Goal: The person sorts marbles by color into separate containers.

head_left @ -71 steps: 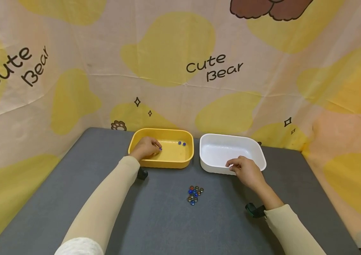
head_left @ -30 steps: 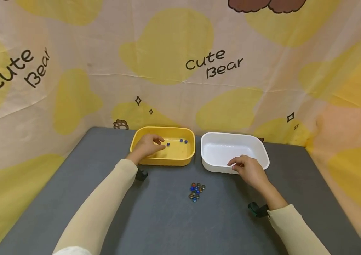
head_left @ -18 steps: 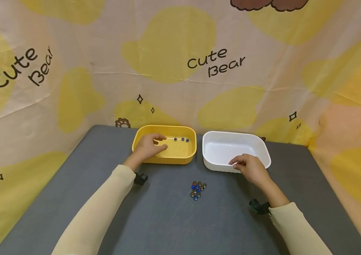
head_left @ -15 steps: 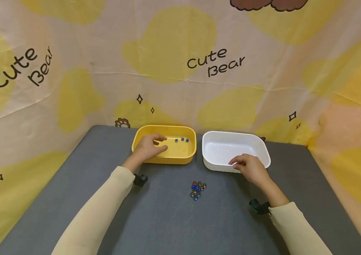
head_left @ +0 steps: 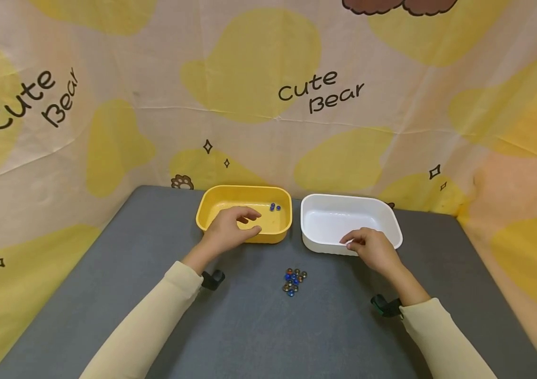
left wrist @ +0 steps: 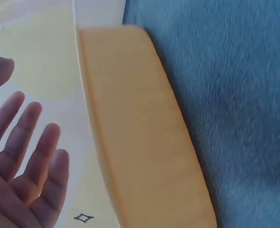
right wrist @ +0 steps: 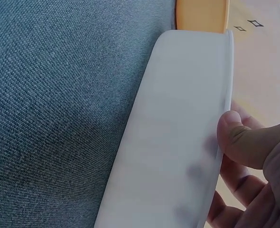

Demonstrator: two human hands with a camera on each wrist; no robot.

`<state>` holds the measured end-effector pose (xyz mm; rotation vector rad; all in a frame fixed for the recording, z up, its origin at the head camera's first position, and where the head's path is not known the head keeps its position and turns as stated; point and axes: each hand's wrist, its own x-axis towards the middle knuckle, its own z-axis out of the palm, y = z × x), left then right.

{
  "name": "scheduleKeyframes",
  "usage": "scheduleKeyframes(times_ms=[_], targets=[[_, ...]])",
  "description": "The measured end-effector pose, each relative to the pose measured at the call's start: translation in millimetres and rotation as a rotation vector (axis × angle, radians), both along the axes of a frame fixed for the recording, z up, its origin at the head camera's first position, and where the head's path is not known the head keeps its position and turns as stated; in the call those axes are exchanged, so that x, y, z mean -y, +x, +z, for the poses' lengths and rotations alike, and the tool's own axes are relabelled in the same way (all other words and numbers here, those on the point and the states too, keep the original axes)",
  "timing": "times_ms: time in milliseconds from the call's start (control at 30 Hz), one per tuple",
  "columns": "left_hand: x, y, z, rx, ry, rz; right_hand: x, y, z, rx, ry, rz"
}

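My left hand [head_left: 230,230] hovers over the front left of the yellow tub [head_left: 268,238], thumb and fingers spread apart with nothing between them. Three blue marbles [head_left: 278,208] sit close together in the tub's far right part. On the right, my right hand [head_left: 375,249] grips the front rim of the white tub [head_left: 318,248]. The right wrist view shows the thumb [right wrist: 239,137] on the outside of its wall, while the fingers are on the inner side. No marbles show in the white tub.
Several glass marbles [head_left: 295,282], blue, amber and clear-brown, lie clustered on the grey table [head_left: 259,326] in front of the gap between the tubs. A printed cloth [head_left: 249,68] hangs behind the table and along both sides.
My left hand let go of a blue marble, which rolled right to join the two others in the yellow tub. That hand then drew back toward the front rim. The right hand stayed put.
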<state>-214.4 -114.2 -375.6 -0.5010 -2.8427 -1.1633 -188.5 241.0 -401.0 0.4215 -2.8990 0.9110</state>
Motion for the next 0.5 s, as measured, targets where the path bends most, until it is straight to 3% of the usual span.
scheduleKeyframes(times_ms=[233,500], targets=[[-8.1,13.5,-7.5,-0.028,0.097,-0.072,1,-0.2,0.1,0.013,0.0,-0.007],[-18.7,27.2,-19.2,-0.014,0.13,-0.138,1,-1.2,-0.4,0.003,0.008,-0.005]])
